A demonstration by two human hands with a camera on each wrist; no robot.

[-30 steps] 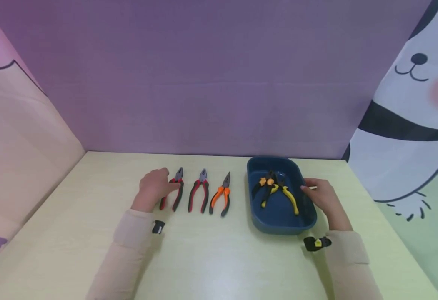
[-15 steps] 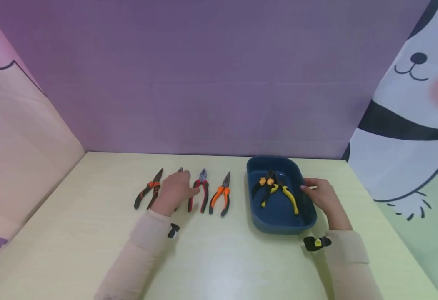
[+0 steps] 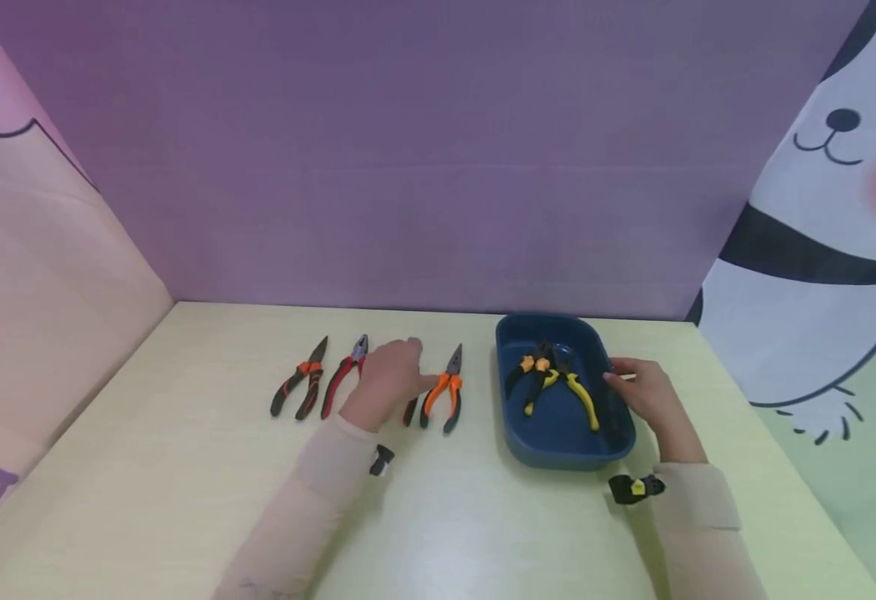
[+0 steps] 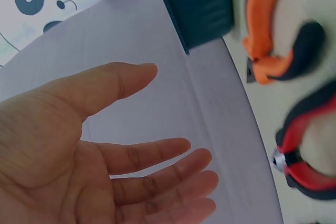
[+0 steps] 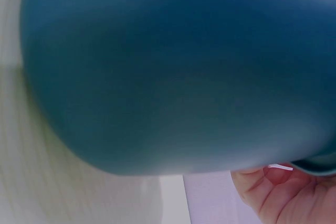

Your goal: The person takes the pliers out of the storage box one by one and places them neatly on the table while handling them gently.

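My left hand (image 3: 387, 379) hovers with fingers extended over a pair of red-and-black combination pliers (image 3: 411, 410), hiding most of them in the head view. In the left wrist view the thumb and fingers are spread and hold nothing. Just right of this hand lie orange-and-black long-nose pliers (image 3: 435, 397). To its left lie other red-and-black combination pliers (image 3: 335, 387) and black-and-orange long-nose pliers (image 3: 317, 352). My right hand (image 3: 643, 396) grips the right rim of a blue plastic bin (image 3: 558, 456), its thumb at the rim. Inside are yellow-handled pliers (image 3: 583, 400) and black-handled pliers with orange accents (image 3: 536, 388).
Everything stands on a pale wooden table (image 3: 453, 517). A purple backdrop (image 3: 422, 167) rises along its far edge, with printed panels at both sides. Each wrist wears a small black strapped device (image 3: 633, 489).
My left hand has moved rightward along the row, from the leftmost pliers to above the third pair, uncovering those on the left. My right hand and the bin stay put.
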